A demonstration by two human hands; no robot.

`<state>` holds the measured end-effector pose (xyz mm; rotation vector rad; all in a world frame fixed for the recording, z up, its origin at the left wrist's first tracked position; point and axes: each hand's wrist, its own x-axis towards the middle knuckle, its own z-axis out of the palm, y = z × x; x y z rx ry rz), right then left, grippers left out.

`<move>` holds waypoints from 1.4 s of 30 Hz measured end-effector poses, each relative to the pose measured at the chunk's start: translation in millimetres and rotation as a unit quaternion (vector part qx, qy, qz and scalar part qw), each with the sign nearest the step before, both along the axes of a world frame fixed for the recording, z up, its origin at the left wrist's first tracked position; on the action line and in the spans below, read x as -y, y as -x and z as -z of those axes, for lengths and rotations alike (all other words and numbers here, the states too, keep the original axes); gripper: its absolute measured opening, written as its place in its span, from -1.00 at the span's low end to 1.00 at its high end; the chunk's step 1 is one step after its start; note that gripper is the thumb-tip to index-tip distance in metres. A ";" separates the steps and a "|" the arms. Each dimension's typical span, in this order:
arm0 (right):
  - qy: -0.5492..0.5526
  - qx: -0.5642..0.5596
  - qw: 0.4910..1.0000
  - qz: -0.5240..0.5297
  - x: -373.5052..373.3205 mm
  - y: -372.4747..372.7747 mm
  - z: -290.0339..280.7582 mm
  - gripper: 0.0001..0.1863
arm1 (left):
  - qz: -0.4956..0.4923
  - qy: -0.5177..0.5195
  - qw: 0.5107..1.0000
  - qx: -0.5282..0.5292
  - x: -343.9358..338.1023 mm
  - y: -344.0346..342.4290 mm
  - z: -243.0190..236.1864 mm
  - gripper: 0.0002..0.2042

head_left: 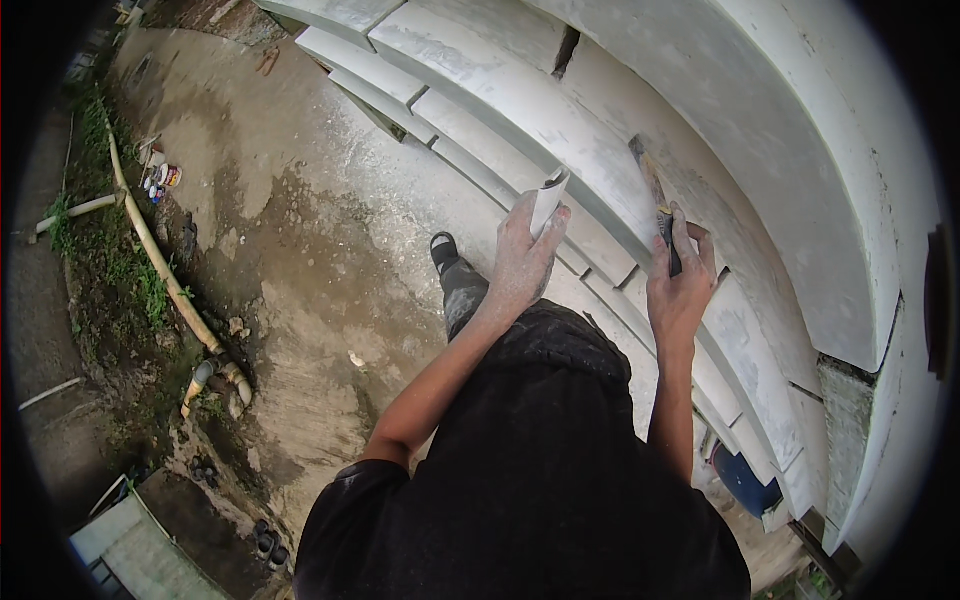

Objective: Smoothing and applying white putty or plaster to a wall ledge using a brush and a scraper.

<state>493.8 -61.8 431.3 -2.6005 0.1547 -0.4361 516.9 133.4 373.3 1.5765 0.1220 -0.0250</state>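
My left hand (pixel 522 255), dusted with white powder, is closed around a pale curled piece (pixel 547 203) with a darker end. Its kind is not clear; it looks like a folded or rolled sheet. My right hand (pixel 684 275), also dusty, grips a putty knife (pixel 672 255) by its dark handle. The knife's worn, smeared blade points away from me, close to the face of a long white-grey slab (pixel 600 150). Whether the blade touches the slab I cannot tell. My left hand is just in front of the edge of the lower slabs.
Long pale ledges (pixel 760 150) rise in tiers along my right. A foot in a dark sandal (pixel 443 248) stands on stained concrete ground (pixel 310 300). Farther left lie a pipe (pixel 160 260), plants and small tubs (pixel 165 177). A blue container (pixel 745 482) sits at lower right.
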 end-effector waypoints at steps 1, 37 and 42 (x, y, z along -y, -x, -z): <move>-0.004 -0.005 1.000 0.002 -3.7 -0.3 -0.4 -0.55 | 0.011 0.012 1.000 -0.001 1.6 0.4 -2.0 -0.66; -0.278 -0.028 0.959 -0.039 26.8 9.6 -17.9 -0.46 | 0.096 -0.249 0.908 0.322 44.0 -20.9 -45.0 -0.46; -0.353 -0.012 0.935 -0.033 15.6 9.1 -28.3 -0.45 | 0.153 -0.148 0.941 0.261 65.8 -34.9 -50.0 -0.41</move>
